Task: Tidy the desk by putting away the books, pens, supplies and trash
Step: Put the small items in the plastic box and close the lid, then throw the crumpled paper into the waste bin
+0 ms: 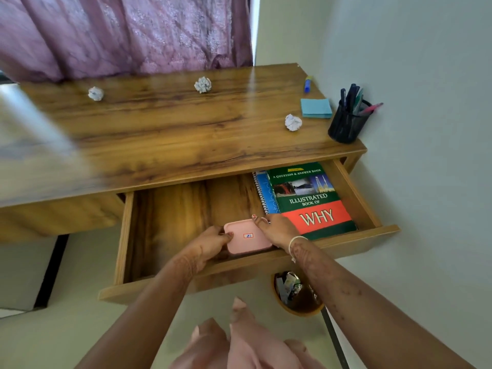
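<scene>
A pink lidded box [249,237] sits at the front of the open wooden drawer [170,217]. My left hand [213,243] grips its left side and my right hand [277,227] holds its right side. To the right in the drawer lies a green and red book [311,198] on top of a blue spiral notebook [265,193]. On the desk top [159,123] are three crumpled paper balls [96,93] [203,84] [293,122], a blue sticky-note pad [316,108], a blue and yellow glue stick [308,83] and a black mesh pen holder [347,123] with several pens.
A round wooden bin [298,296] with crumpled trash stands on the floor under the drawer's right end. A purple curtain [127,33] hangs behind the desk. A pale wall [426,102] runs close along the desk's right side.
</scene>
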Tool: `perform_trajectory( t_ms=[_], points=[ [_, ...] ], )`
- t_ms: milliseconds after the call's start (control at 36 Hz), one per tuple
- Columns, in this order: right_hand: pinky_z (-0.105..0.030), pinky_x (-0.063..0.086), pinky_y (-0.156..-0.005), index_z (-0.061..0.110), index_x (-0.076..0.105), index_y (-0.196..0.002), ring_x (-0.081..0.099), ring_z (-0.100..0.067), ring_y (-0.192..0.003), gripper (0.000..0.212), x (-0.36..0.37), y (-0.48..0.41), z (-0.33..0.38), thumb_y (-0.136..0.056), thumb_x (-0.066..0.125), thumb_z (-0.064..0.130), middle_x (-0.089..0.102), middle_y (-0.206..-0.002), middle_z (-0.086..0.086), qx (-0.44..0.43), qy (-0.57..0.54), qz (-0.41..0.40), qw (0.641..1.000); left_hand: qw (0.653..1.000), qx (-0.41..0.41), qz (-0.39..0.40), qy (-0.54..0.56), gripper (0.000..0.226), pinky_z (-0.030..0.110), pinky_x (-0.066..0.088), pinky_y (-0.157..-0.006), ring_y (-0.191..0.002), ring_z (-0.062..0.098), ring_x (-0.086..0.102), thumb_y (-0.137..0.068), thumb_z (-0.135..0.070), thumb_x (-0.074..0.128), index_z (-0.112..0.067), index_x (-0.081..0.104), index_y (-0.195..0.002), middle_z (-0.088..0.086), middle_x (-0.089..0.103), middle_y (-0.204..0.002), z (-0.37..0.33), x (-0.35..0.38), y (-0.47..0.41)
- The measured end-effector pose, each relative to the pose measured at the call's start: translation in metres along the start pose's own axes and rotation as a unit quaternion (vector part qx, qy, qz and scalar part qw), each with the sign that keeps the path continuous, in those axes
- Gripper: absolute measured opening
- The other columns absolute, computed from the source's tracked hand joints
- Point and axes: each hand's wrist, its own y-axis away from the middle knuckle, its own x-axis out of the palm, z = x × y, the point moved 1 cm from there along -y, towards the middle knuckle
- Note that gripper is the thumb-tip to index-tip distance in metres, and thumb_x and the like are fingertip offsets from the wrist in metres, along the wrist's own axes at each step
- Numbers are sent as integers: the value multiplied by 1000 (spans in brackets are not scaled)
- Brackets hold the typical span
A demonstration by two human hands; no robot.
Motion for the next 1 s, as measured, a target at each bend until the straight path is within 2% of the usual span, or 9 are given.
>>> perform_trajectory(
  t_ms=[194,278,361,528,639,694,778,861,1000],
  points=[
    [-30,44,-65,18,64,-106,60,-19,-75,36,-10,17,-4,-98,43,46,66,-87,-1,-17,16,-80,997,995,53,-85,-8,48,31,54,-73,-103,21,57,-94,-18,60,-9,41,-138,6,56,-127,1,4,14],
    [-28,46,-62,20,64,-102,61,-15,-77,22,-13,33,-11,-97,51,36,69,-92,3,-37,2,-174,984,987,87,-131,28,50,40,54,-91,-112,25,59,-92,-15,63,-11,41,-136,8,58,-128,5,6,23],
    [-32,48,-76,24,63,-101,63,-15,-88,12,-16,52,-21,-91,59,29,68,-95,8,-55,-7,-248,967,971,125,-193,65,43,26,53,-70,-98,18,61,-91,-11,62,-13,45,-131,2,61,-109,9,13,38],
    [-51,16,-114,22,38,-139,19,-25,-144,68,-9,89,-48,-81,70,41,25,-154,-6,27,11,-312,950,938,160,-283,118,16,24,45,-66,-90,15,57,-94,-19,59,-15,54,-109,2,60,-100,27,40,70],
    [-52,9,-117,18,3,-152,-7,-27,-148,100,0,112,-57,-81,72,26,-16,-160,-5,40,-118,-349,929,947,122,-258,146,21,34,47,-87,-100,23,56,-97,-29,54,-12,58,-109,3,61,-100,44,59,85],
    [-48,15,-117,17,-7,-152,-8,-27,-148,105,6,118,-58,-83,72,20,-20,-159,-6,57,-223,-319,919,952,97,-227,179,17,31,46,-72,-78,18,53,-98,-29,52,-13,60,-98,4,58,-89,53,68,88],
    [-43,27,-113,13,-2,-152,16,-31,-146,99,11,116,-59,-85,70,20,0,-160,-10,149,-405,-234,871,958,57,-174,219,21,27,47,-53,-60,16,52,-100,-24,50,-7,61,-100,7,57,-80,65,78,94],
    [-38,48,-91,13,35,-121,57,-24,-103,58,14,111,-60,-81,75,23,52,-123,-7,194,-535,-188,800,955,42,-161,246,24,32,56,-56,-65,22,60,-100,-19,50,-1,53,-115,16,61,-97,70,82,101],
    [-46,57,-85,13,50,-112,65,-20,-87,39,7,103,-54,-83,74,22,64,-98,-7,158,-569,-179,787,930,32,-150,335,38,37,59,-68,-91,36,69,-100,-26,50,-4,42,-130,22,57,-124,62,73,105]
  ],
)
